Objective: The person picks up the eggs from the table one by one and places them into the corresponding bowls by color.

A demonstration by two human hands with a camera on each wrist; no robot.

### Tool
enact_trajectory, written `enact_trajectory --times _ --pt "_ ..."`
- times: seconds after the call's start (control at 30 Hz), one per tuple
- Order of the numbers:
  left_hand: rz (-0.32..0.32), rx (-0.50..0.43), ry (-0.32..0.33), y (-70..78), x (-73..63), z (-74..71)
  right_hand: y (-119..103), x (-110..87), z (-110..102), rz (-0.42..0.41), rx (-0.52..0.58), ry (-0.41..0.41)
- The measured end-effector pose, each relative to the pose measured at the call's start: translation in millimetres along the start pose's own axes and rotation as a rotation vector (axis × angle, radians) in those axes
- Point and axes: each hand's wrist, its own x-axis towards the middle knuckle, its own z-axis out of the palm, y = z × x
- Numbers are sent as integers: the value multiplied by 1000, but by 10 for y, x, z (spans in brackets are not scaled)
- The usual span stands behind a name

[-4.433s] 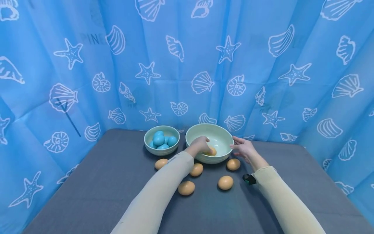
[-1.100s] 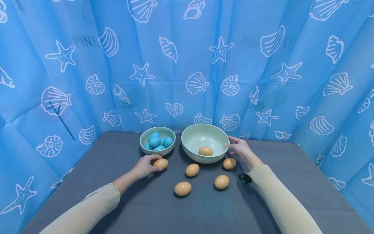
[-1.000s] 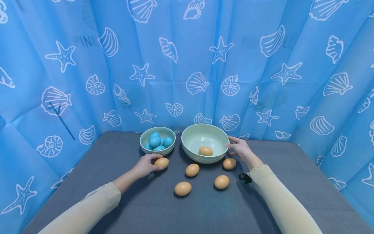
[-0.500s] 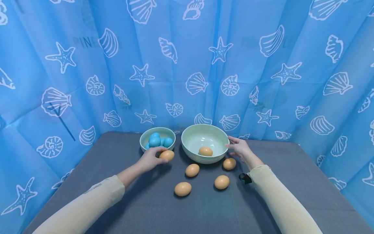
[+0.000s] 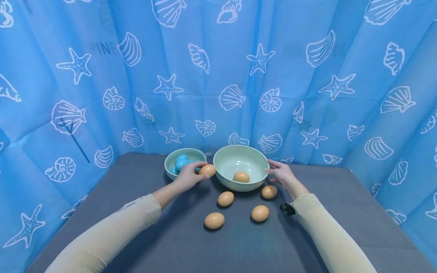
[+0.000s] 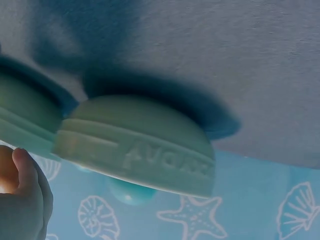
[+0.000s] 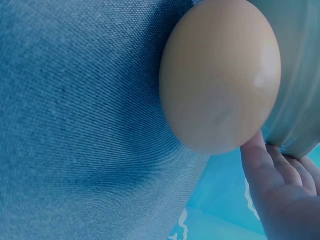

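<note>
My left hand pinches a brown egg between thumb and fingers, raised at the near side of the gap between the two bowls. In the left wrist view the held egg shows only at the left edge, with the thumb against it. The large pale green bowl has one brown egg inside. On its right side, my right hand touches the outer wall near the rim. The right wrist view shows those fingers fairly straight against the bowl, behind a large close-up egg.
The small pale green bowl on the left holds several blue eggs, partly hidden by my left hand. Brown eggs lie on the grey cloth: one egg, another egg, and more towards the right. A blue curtain hangs behind.
My left hand earlier left one egg in the large bowl, then took another from the cloth in front of the small bowl. It has since lifted this egg rightward. The right hand stays put.
</note>
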Motion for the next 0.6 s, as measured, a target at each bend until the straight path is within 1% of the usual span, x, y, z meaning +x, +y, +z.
enact_trajectory --times 0.1,0.2,0.3,0.43,0.6 --pt "-7 -19 18 54 53 65 -1 -3 0 0 3 -1" --pt "13 -38 31 108 110 131 -1 -1 3 -1 4 -2" --pt "39 -44 29 164 177 201 -5 -1 1 -3 8 2" --pt "41 -43 30 229 256 283 -6 -2 -4 -6 6 4" --pt "36 -55 56 267 375 358 1 3 -6 -10 -5 0"
